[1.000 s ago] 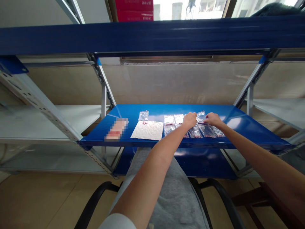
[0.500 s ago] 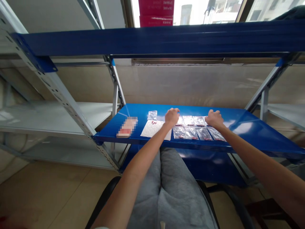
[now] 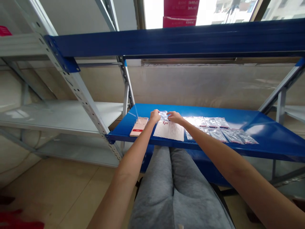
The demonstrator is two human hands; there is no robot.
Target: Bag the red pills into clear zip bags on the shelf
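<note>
A small clear plastic zip bag (image 3: 163,114) lies at the back left of the blue shelf, between my two hands. My left hand (image 3: 155,116) has its fingers closed at the bag's left edge. At the right edge, the fingers of my right hand (image 3: 175,117) reach the bag, thumb and forefinger somewhat apart. Just in front is a white cloth or paper sheet (image 3: 172,131) with several small red pieces (image 3: 165,123) on it. To the right, several clear bags (image 3: 217,134) with small red contents are laid out in two rows.
A phone (image 3: 139,126) with a lit screen lies at the shelf's left end. The blue shelf (image 3: 269,136) extends right beyond the bags. A blue crossbeam (image 3: 166,43) spans above, and a perforated metal upright (image 3: 81,89) stands at the left. Red boxes (image 3: 180,14) sit higher up.
Both hands have moved left, away from the rows of filled bags, to the single bag behind the white sheet. The camera view has turned slightly left.
</note>
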